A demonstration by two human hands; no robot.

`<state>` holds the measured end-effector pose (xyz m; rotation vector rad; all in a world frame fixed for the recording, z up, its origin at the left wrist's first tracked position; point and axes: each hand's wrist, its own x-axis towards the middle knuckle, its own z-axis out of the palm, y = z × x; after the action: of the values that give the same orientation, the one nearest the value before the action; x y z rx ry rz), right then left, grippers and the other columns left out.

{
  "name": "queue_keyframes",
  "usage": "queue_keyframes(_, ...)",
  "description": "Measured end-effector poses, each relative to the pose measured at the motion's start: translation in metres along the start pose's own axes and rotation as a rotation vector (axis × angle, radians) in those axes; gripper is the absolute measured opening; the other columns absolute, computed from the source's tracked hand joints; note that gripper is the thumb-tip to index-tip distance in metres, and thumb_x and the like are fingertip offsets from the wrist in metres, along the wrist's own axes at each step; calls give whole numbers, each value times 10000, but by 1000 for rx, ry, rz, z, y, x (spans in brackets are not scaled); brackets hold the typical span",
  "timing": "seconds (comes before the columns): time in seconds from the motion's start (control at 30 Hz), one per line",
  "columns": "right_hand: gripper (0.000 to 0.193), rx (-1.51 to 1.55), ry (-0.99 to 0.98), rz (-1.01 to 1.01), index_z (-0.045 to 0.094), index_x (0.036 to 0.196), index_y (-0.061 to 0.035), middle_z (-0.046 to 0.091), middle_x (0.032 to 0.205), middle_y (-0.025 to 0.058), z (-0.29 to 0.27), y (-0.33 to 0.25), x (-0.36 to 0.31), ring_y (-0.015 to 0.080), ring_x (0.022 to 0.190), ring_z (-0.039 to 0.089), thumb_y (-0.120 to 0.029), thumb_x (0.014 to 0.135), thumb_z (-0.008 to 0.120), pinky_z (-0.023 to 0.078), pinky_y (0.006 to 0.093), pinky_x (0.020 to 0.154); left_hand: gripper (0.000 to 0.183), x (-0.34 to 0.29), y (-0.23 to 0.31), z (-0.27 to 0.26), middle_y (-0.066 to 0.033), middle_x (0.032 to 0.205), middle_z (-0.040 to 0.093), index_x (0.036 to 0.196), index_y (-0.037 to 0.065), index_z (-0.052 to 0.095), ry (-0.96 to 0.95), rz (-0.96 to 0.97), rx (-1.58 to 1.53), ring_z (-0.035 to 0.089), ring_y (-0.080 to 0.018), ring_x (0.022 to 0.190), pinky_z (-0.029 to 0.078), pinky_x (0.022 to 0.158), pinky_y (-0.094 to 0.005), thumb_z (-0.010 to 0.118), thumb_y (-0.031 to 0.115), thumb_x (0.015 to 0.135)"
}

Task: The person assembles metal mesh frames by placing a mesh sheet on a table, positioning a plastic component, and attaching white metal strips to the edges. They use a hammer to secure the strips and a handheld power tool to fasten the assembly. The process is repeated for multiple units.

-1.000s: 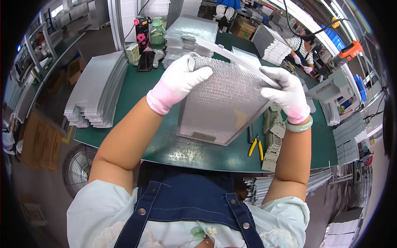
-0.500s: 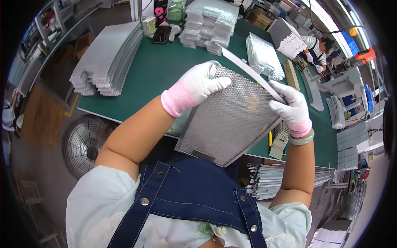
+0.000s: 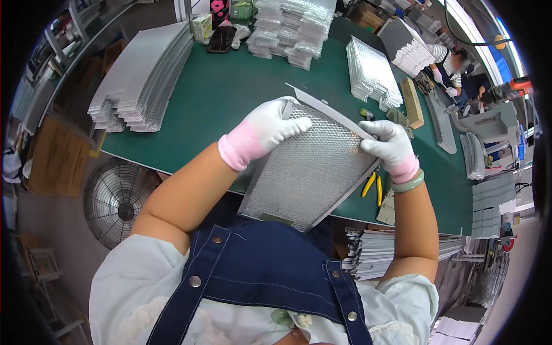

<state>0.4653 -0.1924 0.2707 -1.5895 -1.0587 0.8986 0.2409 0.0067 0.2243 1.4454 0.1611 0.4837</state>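
Both my hands wear white gloves with pink cuffs. Between them, tilted over the near edge of the green table, is a silvery mesh filter panel [image 3: 316, 164] with thin metal framing on its sides. My left hand [image 3: 270, 126] is closed on its upper left corner, thumb lying on the mesh. A narrow metal frame strip [image 3: 333, 114] runs along the panel's far edge, its left end sticking out past the corner. My right hand [image 3: 392, 148] pinches the strip and the panel together at the upper right corner. Whether the strip is fully seated cannot be seen.
Yellow-handled pliers [image 3: 371, 185] lie beside my right wrist. Stacked metal sheets [image 3: 141, 69] stand at left, with mesh piles [image 3: 293, 31] at the back and more mesh [image 3: 374, 69] at right. A wooden block [image 3: 412, 103] lies nearby. A co-worker [image 3: 454, 63] is far right.
The strip's left end has come down toward the panel, so it now lies along the far edge. My right hand has shifted slightly left. The pliers show more fully.
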Motion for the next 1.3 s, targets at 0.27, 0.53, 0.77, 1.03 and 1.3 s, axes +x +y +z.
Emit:
queue_keyframes(0.27, 359, -70, 96, -26, 691, 1152, 26, 711, 1006, 50, 15, -10, -28, 84, 902, 637, 28, 799, 751, 523, 240, 839, 547, 14, 91, 47, -183, 1147, 606, 1196, 17, 596, -91, 870, 1188, 580, -372, 1110, 480, 926, -424, 774, 229, 725)
queue_keyframes(0.53, 360, -190, 38, -9, 683, 1170, 39, 714, 1023, 60, 31, -42, -39, 88, 904, 634, 17, 816, 741, 517, 253, 846, 252, 52, 89, 58, -178, 821, 662, 939, 1, 639, -780, 211, 1440, 669, -354, 822, 542, 736, -438, 590, 247, 911)
queue_keyframes(0.77, 384, -123, -47, 42, 679, 1191, 27, 709, 1015, 36, 13, -22, -31, 75, 885, 621, -3, 815, 752, 512, 246, 824, 278, 42, 101, 56, -173, 888, 663, 991, 13, 617, -773, -41, 1555, 659, -349, 897, 526, 802, -454, 598, 280, 914)
queue_keyframes(1.03, 395, -235, -91, -23, 673, 1191, 44, 690, 1032, 33, 7, -14, -19, 79, 924, 617, 7, 807, 755, 510, 245, 827, 236, 35, 77, 53, -166, 820, 624, 913, 21, 601, -611, 192, 1521, 629, -368, 823, 509, 771, -458, 644, 250, 877)
queue_keyframes(1.3, 369, -95, 37, -26, 666, 1191, 35, 691, 1067, 46, 11, -30, -36, 99, 944, 623, -2, 832, 744, 498, 250, 871, 251, 44, 86, 55, -155, 832, 624, 926, 46, 588, -557, 337, 1488, 637, -353, 838, 515, 750, -460, 607, 296, 913)
